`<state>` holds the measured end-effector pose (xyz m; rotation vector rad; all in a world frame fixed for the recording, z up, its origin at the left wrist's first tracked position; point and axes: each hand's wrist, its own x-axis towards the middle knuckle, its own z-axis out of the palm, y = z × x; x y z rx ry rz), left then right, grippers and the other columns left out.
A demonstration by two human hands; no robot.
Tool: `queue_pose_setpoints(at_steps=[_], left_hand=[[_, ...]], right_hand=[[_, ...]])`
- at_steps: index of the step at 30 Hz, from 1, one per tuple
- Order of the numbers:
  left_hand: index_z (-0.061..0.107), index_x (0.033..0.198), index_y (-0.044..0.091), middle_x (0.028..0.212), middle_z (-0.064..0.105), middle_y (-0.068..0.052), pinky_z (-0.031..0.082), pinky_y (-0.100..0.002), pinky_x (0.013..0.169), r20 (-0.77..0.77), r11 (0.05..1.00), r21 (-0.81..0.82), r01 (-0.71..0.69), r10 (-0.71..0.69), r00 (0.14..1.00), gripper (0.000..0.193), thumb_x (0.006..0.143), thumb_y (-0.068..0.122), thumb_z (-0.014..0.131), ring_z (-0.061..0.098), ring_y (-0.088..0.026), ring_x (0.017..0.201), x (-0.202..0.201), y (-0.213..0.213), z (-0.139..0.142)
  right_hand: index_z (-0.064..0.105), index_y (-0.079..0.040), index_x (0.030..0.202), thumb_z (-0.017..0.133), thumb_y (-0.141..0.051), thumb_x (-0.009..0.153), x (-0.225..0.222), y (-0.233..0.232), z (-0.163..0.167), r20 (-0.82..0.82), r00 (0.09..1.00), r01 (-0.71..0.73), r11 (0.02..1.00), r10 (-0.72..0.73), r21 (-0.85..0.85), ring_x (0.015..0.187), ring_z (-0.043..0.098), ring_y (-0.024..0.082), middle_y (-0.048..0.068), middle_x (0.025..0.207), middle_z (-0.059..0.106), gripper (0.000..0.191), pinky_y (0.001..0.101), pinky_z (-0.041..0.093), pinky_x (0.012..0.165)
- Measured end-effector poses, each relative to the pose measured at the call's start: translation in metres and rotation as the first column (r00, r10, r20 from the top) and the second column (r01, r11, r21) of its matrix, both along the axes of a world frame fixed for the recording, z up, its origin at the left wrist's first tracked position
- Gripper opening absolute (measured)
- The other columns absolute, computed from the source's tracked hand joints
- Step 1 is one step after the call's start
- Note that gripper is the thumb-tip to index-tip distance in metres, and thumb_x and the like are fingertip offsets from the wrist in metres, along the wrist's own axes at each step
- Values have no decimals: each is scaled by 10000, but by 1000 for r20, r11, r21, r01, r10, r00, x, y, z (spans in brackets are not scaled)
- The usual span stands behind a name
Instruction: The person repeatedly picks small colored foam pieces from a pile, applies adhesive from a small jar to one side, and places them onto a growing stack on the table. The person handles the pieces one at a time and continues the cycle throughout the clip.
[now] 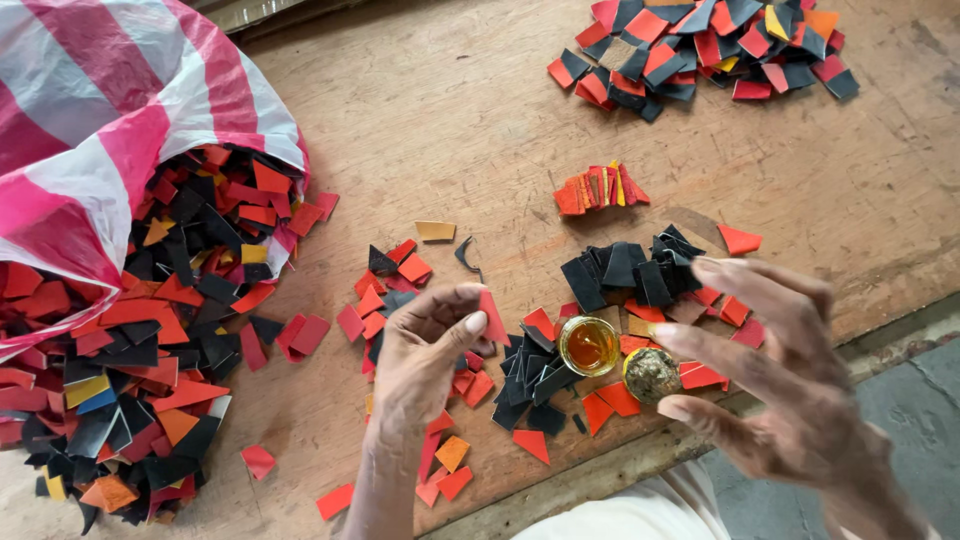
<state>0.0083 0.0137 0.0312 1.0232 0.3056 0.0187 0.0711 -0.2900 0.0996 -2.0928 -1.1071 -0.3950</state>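
1. Head view, looking straight down on a worn brown wooden tabletop (480,120). Nearest the camera is the right hand (790,390), fingers spread wide and loose, holding nothing, hovering just right of a small round gold-coloured lid (651,375) that lies on the table.
2. Just left of that lid sits a small open glass jar of amber liquid (588,345), upright, among the scraps.
3. The left hand (425,350) comes up from the bottom edge and pinches a small red triangular leather-like scrap (492,317) between thumb and forefinger, held just above the table, a bit left of the jar.
4. Under and around both hands there's a loose scatter of red, orange and black cut scraps (520,390), so the pinched piece is right over that mess.
5. A little further out, behind the jar, a clump of black scraps (630,268) is bunched together.
6. Beyond that, a neat little fanned row of red and orange scraps (600,188) with one yellow one in it, set apart from the rest.
7. Far top right, a bigger heap of mixed red and black scraps (700,50).
8. Off to the left, a pink-and-white striped plastic sack (110,110) lies on its side, spilling a large pile of red, black, orange and yellow scraps (150,340) across the table.
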Motion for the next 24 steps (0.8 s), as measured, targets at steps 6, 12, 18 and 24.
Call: queue_pose_setpoints(at_steps=[6,12,18,24], left_hand=[[681,1156,-53,931,739,-105,602,-275,668,48,953,-286,102,-92,995,298,891,44,778,704,-151,764,-5,-20,1],[688,1156,-61,977,737,-110,583,-264,694,68,954,-263,140,-127,990,288,908,51,780,697,-144,796,-7,-29,0],[685,1149,-48,1051,737,-94,584,-270,798,76,938,-331,103,-82,994,283,896,29,785,693,-128,913,-5,-29,-1],[688,1137,-47,1058,743,-110,590,-288,836,103,924,-359,134,-104,989,255,908,27,772,703,-148,933,-2,-31,1]], right_hand=[[357,-280,1548,616,-502,972,-3,41,-32,-148,971,-206,973,190,-103,1482,286,351,159,1626,250,669,544,299,1226],[450,-297,1519,635,-504,925,2,53,-32,-179,967,-212,964,182,-162,1465,282,378,157,1600,276,655,514,328,1200],[437,-324,1541,653,-462,1014,-5,54,-31,-111,966,-245,966,235,-81,1481,343,309,88,1624,347,586,452,378,1250],[408,-306,1544,730,-382,914,0,57,-32,-64,975,-215,975,211,-64,1455,290,343,178,1585,299,712,481,321,1226]])
